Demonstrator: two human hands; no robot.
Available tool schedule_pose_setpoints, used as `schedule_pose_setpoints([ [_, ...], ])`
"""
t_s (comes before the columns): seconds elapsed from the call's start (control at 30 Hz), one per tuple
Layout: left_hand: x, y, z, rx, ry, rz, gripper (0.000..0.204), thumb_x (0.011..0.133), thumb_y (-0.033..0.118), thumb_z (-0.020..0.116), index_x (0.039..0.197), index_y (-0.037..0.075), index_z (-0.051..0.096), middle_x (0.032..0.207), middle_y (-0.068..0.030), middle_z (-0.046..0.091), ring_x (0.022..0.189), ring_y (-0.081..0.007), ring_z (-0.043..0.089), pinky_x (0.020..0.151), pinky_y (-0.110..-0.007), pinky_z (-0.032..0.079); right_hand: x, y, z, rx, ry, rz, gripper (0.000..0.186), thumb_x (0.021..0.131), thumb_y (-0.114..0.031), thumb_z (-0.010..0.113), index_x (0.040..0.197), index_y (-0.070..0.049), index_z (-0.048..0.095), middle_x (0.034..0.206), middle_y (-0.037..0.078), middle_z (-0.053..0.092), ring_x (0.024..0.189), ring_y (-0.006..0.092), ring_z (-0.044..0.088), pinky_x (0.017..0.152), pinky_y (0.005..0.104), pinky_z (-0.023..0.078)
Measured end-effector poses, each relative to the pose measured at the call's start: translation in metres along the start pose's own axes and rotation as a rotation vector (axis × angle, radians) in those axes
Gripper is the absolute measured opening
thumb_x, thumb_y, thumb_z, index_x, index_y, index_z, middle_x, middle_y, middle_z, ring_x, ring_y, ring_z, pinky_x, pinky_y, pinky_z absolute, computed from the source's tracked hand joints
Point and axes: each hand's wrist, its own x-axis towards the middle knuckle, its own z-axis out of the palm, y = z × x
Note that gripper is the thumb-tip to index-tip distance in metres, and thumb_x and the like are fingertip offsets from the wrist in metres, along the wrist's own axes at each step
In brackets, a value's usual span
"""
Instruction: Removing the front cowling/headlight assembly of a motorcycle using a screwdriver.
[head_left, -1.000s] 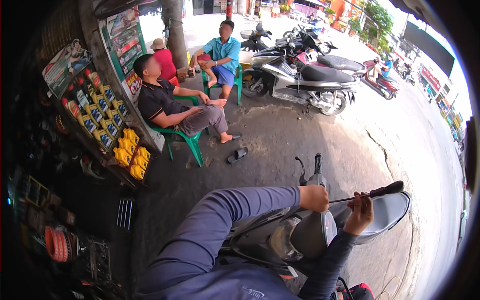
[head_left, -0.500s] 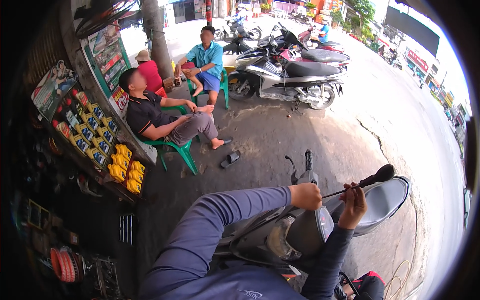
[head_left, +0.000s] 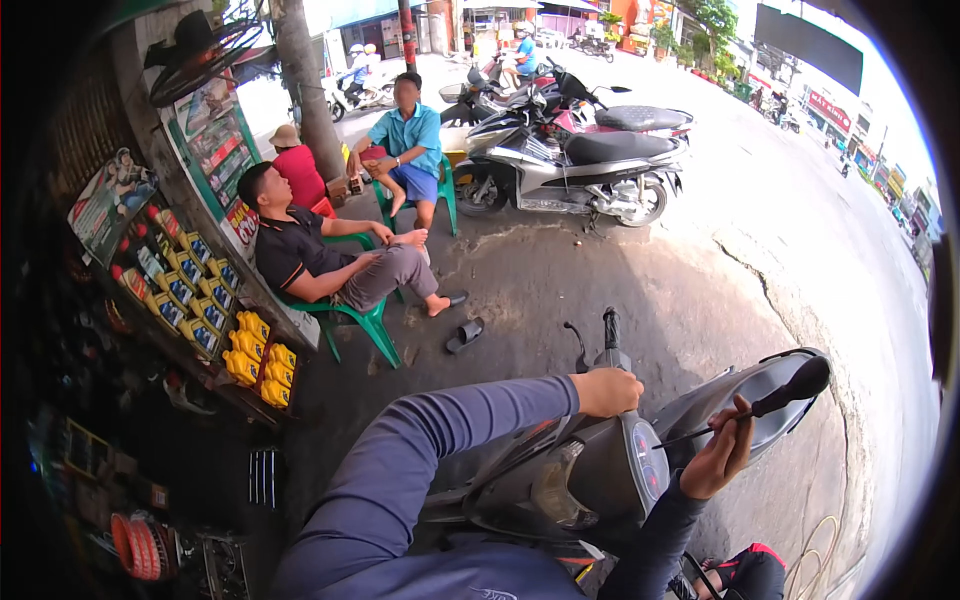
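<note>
My left hand (head_left: 607, 391) is closed over the scooter's handlebar, at the inner end of the black grip (head_left: 612, 330). What lies under its fingers is hidden. Between the fingers of my right hand (head_left: 718, 458) is the thin shaft of a screwdriver with a bulky black handle (head_left: 795, 388). The handle points up and right, out over the seat (head_left: 745, 405), while the tip hovers above or touches the instrument panel (head_left: 648, 462); I cannot tell which. In front of me stands the dark scooter (head_left: 600, 480), its headlight (head_left: 560, 485) toward me.
Two people (head_left: 320, 240) sit on green plastic chairs (head_left: 365, 325) at the left. A rack of yellow oil bottles (head_left: 258, 360) stands beside them. Parked motorbikes (head_left: 580, 165) are farther off. A slipper (head_left: 465, 335) lies on the ground. Someone crouches (head_left: 745, 575) at the lower right.
My right hand has moved down and slightly right with the screwdriver. Its tip has come away from my left hand to the instrument panel. My left hand stays near the handlebar.
</note>
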Motion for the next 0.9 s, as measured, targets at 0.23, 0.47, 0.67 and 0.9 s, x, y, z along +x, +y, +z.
schedule_pose_setpoints([
  [0.23,0.02,-0.002,-0.001,0.274,-0.264,0.332,0.014,0.082,0.015,0.055,0.078,0.004,0.062,0.087,-0.0084,0.059,0.085,-0.0256,0.061,0.072,-0.036,0.051,-0.063,-0.042,-0.031,0.419,-0.151,0.576,0.025,0.096,-0.016,0.045,0.11,0.004,0.053,0.064,-0.002,0.036,0.053,0.0062,0.035,0.041,0.0218,0.03],
  [0.47,0.018,-0.028,-0.005,0.241,-0.312,0.409,0.019,0.086,0.021,0.049,0.09,0.005,0.058,0.089,-0.0079,0.058,0.084,-0.025,0.06,0.074,-0.038,0.049,-0.116,-0.013,-0.03,0.402,-0.142,0.728,0.026,0.099,-0.016,0.045,0.113,0.005,0.051,0.064,-0.003,0.034,0.049,0.0055,0.033,0.039,0.0216,0.028],
  [0.67,0.028,-0.008,-0.009,0.311,-0.44,0.368,0.019,0.088,0.025,0.049,0.095,0.01,0.059,0.093,-0.0083,0.061,0.088,-0.0256,0.063,0.075,-0.039,0.048,-0.122,-0.013,-0.028,0.334,-0.161,0.673,0.028,0.1,-0.017,0.043,0.114,0.006,0.051,0.061,-0.003,0.034,0.047,0.005,0.032,0.039,0.0214,0.028],
  [0.9,0.042,0.002,-0.008,0.354,-0.604,0.394,0.02,0.088,0.026,0.05,0.097,0.012,0.06,0.094,-0.0086,0.063,0.092,-0.0264,0.063,0.078,-0.041,0.049,-0.122,-0.013,-0.029,0.311,-0.15,0.678,0.028,0.101,-0.017,0.042,0.116,0.005,0.05,0.062,-0.004,0.033,0.047,0.0036,0.031,0.039,0.0203,0.026],
])
